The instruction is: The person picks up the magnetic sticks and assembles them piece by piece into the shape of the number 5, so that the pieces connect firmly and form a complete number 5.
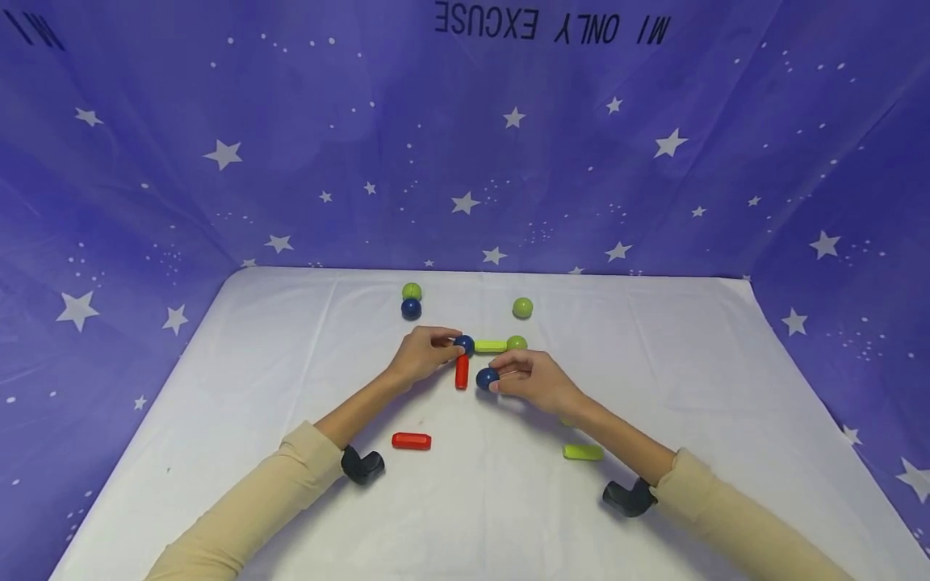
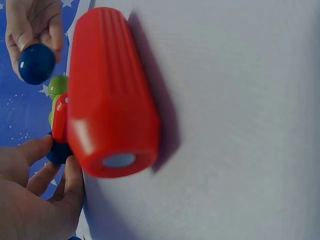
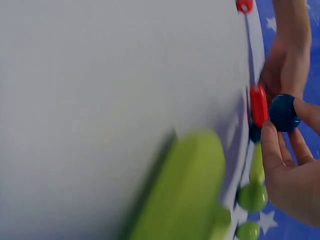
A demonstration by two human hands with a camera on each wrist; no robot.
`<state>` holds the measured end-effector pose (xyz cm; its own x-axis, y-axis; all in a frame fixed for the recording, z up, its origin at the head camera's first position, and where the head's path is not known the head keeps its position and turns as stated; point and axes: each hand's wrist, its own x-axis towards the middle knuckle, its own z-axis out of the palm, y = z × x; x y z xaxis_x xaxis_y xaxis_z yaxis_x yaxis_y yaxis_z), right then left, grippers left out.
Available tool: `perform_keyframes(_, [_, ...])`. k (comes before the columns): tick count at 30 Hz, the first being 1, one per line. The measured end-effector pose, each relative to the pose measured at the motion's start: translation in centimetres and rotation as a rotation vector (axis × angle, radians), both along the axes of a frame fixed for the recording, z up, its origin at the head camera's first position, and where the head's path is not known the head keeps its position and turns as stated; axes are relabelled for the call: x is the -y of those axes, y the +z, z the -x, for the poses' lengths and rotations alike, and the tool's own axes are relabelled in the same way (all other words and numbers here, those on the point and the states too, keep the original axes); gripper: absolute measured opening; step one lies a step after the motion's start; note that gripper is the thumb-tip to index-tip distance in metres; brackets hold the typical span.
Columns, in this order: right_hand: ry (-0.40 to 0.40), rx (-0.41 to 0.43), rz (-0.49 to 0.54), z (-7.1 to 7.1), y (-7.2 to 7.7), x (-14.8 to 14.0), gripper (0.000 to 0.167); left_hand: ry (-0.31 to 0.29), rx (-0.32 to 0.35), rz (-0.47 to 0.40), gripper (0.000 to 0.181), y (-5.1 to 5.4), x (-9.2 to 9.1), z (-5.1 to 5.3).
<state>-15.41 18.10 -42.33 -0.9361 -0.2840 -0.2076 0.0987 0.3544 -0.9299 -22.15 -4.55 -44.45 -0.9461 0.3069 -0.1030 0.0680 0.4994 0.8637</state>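
My left hand point(image 1: 425, 353) pinches a dark blue ball point(image 1: 465, 345) between thumb and fingers. From that ball a red stick point(image 1: 462, 373) points toward me, and a lime-green stick point(image 1: 491, 346) runs right to a green ball point(image 1: 517, 344). Just right of the red stick, my right hand point(image 1: 536, 381) pinches a second blue ball point(image 1: 488, 378). In the right wrist view this blue ball point(image 3: 284, 113) sits between thumb and fingertips. The left wrist view shows the left hand's fingers point(image 2: 75, 182) around the first ball point(image 2: 59, 152), partly hidden behind a red stick.
A loose red stick point(image 1: 411, 441) lies near the left forearm, a green stick point(image 1: 583, 453) below the right one. At the back are a green ball point(image 1: 412, 291) beside a blue ball point(image 1: 411, 309), and another green ball point(image 1: 522, 307). Something green is partly hidden by the right forearm.
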Motion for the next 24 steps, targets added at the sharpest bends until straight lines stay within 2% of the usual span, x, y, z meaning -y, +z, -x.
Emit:
perform_keyframes(9, [0.076,-0.005,-0.068,-0.7,-1.4,2.6,0.026,0.002,0.000,-0.017,0.035,-0.1,0.0,0.2])
perform_keyframes(15, [0.067,-0.034,-0.103,-0.4,-1.5,3.2,0.024,-0.004,-0.008,-0.029,0.034,-0.2,0.0,0.2])
perform_keyframes(24, [0.056,-0.043,-0.099,-0.3,-1.8,3.8,0.027,-0.004,0.007,-0.019,0.035,-0.2,0.0,0.3])
